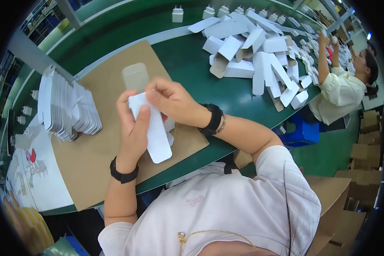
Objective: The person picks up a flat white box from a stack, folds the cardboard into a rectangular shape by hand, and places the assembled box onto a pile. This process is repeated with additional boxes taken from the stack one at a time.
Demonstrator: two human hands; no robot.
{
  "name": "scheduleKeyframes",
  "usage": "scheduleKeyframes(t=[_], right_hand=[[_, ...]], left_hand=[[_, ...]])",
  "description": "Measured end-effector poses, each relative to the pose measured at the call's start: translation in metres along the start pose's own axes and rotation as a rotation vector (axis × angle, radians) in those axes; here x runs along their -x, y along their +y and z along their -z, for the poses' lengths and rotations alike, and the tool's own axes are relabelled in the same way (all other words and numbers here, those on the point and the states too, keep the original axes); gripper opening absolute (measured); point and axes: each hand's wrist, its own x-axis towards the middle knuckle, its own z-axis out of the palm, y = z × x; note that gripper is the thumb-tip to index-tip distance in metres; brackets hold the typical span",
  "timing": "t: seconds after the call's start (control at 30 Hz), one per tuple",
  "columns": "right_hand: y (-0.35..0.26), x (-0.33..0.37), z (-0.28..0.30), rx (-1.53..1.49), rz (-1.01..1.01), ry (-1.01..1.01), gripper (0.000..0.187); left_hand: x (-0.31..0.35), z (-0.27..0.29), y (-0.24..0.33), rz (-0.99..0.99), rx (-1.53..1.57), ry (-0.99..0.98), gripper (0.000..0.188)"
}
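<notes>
Two bare hands worked over the brown cardboard sheet (89, 179) in my head view, with one slim white box (154, 134) slanting between them, its lower end pointing toward the person's body. I saw the left hand (133, 126) clamped on the box, thumb across its upper face and fingers around the far left edge. The right hand (173, 101) was at the box's upper end, fingers curled and bunched near the thumb; from my distance I could not tell whether they pinched the card or only touched it. Just beyond the hands I made out a greyish flap (134, 76), though I could not tell whether it was joined to the box. A dark wristband (124, 173) circled the left wrist.

To the left of the hands, I had a tightly packed stack of flat white cartons (57, 109) near the sheet's edge. To the right, well apart from the hands, a loose heap of white boxes (239, 49) lay on the green table (187, 77), some with open ends toward me. White plug adapters (177, 15) stood in a row behind the heap. Farther right I saw a co-worker (339, 96) with raised arms, near a blue stool (304, 133).
</notes>
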Motion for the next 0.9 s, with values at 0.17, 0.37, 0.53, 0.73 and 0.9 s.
scheduleKeyframes(t=[0.17, 0.37, 0.53, 0.73, 0.9], right_hand=[[-0.006, 0.004, 0.0, 0.237, 0.203, 0.117, 0.011], [-0.015, 0.001, 0.018, 0.24, 0.265, -0.012, 0.029], [-0.035, -0.006, 0.022, 0.336, 0.044, -0.014, 0.025], [-0.02, -0.005, 0.029, 0.312, 0.057, -0.065, 0.025], [-0.03, 0.001, 0.033, 0.397, 0.141, -0.143, 0.023]], left_hand=[[-0.006, -0.003, 0.0, 0.104, 0.173, 0.071, 0.049], [-0.004, 0.007, 0.001, 0.137, 0.22, -0.077, 0.062], [-0.004, 0.012, -0.002, 0.033, -0.003, -0.151, 0.076], [-0.006, 0.01, -0.006, 0.022, -0.095, -0.129, 0.077], [-0.006, 0.006, 0.0, 0.048, -0.054, -0.148, 0.073]])
